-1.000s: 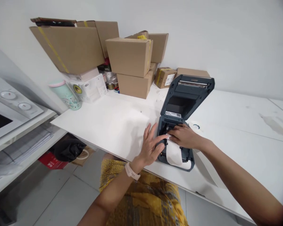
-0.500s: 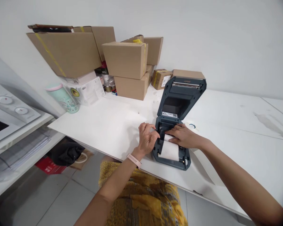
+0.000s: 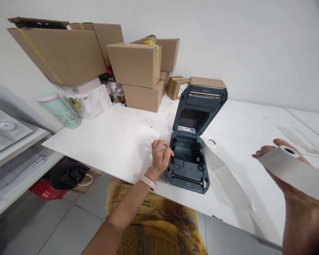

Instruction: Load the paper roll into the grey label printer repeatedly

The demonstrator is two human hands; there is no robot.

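- Gripping a small paper roll (image 3: 276,161), the right hand (image 3: 285,187) is now well clear of the printer (image 3: 186,163); half a second ago it was inside the printer's base, fingers on the white paper there.
- The roll itself is up in that hand, above the worktop (image 3: 124,134) to the printer's right, with the end of its core showing. A loose strip (image 3: 315,180) runs from it out of view.
- The white sheet that lay across the front of the base is gone, so the dark roller (image 3: 187,178) and the inner cavity are in plain sight. I take this to mean the paper is fully out and the holders can be reached.
- The left hand (image 3: 161,156) has barely shifted: fingers curled, thumb at the left edge of the base. Whether it pinches a part there or only rests, I cannot tell.
- The lid (image 3: 181,108) stands raised and tilted back, just as before.
- A second white roll (image 3: 212,142) lies beside the printer, and a long pale strip (image 3: 230,177) stretches over the worktop towards its front edge, also unmoved.
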